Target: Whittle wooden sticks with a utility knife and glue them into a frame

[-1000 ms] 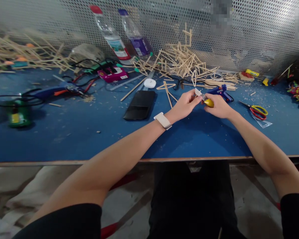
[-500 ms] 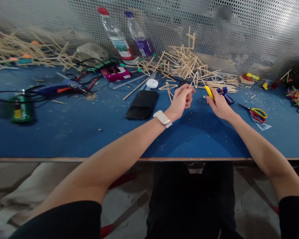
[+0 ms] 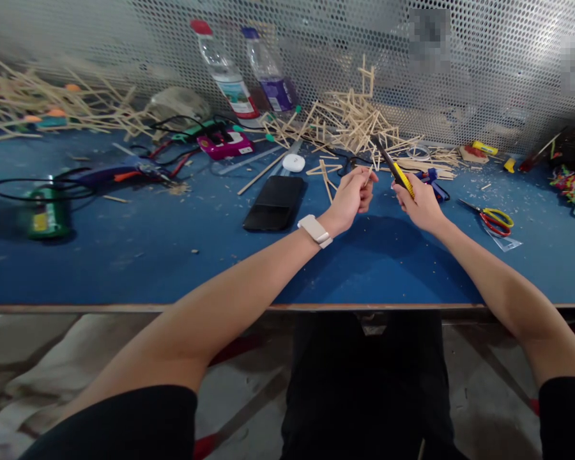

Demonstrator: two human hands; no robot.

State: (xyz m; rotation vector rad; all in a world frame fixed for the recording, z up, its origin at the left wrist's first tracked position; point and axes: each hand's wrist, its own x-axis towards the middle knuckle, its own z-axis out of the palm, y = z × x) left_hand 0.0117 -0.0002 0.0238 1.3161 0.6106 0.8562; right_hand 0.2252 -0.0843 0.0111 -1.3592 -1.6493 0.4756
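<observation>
My left hand (image 3: 352,199), with a pale band on its wrist, is closed in a pinch on a thin wooden stick (image 3: 369,172); only the stick's light tip shows past the fingers. Wrapped in my right hand (image 3: 420,203) is a yellow and black utility knife (image 3: 402,177), its dark blade pointing up and to the left. Stick and knife are apart, both held above the blue table (image 3: 364,268). Just behind my right hand lies a blue tool (image 3: 434,179), partly hidden by the hand. Small joined sticks (image 3: 324,176) lie left of my left hand.
A black phone (image 3: 274,203) and a white case (image 3: 294,163) lie to the left. Behind are a stick pile (image 3: 354,121) and two bottles (image 3: 234,89). Scissors (image 3: 496,218) lie right. A green canister (image 3: 48,211) and cables stand far left.
The knife has turned in my right hand, so its long dark blade now shows, pointing up-left. My left hand keeps its pinch on the stick and has barely moved.
</observation>
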